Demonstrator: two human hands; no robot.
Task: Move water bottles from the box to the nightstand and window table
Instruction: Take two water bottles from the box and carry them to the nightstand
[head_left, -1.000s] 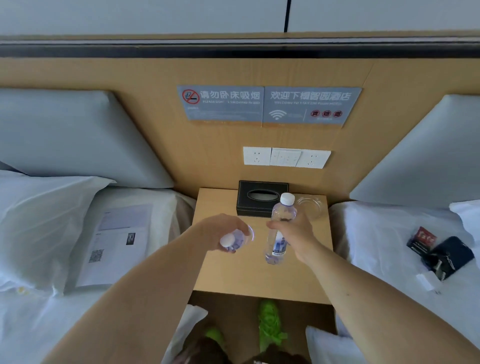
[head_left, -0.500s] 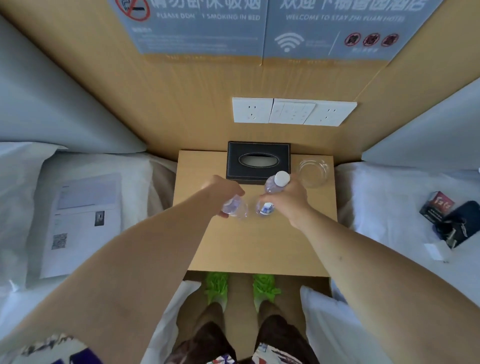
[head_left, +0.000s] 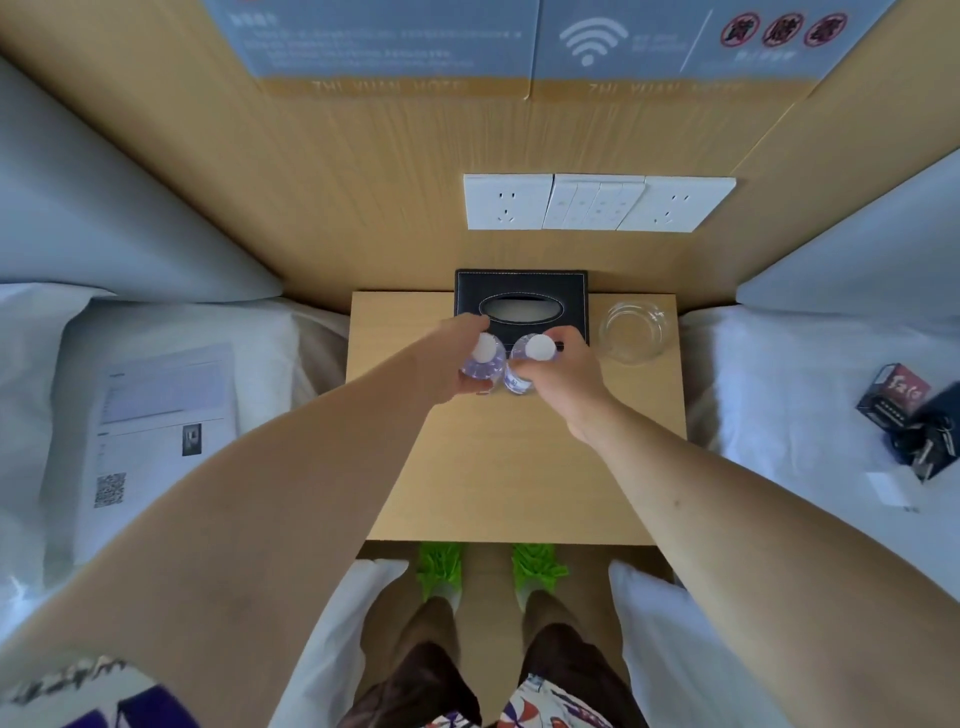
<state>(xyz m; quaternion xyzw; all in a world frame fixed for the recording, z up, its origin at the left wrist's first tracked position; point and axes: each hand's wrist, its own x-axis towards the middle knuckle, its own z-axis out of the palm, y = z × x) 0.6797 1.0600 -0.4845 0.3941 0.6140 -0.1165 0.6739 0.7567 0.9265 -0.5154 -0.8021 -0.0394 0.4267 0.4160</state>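
Head view: at frame centre, two bottles are held upright, caps up, on the counter (head_left: 519, 467). The left bottle (head_left: 483, 361) is gripped by the left hand (head_left: 447, 364), the right bottle (head_left: 524, 364) by the right hand (head_left: 563, 371). They touch; a careless release could topple one. The tissue box (head_left: 521, 301) crowds behind, while room lies open toward the lower frame.

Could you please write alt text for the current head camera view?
Each hand, left hand and right hand, grips an upright water bottle, left bottle beside right bottle, over the nightstand, before a black tissue box.
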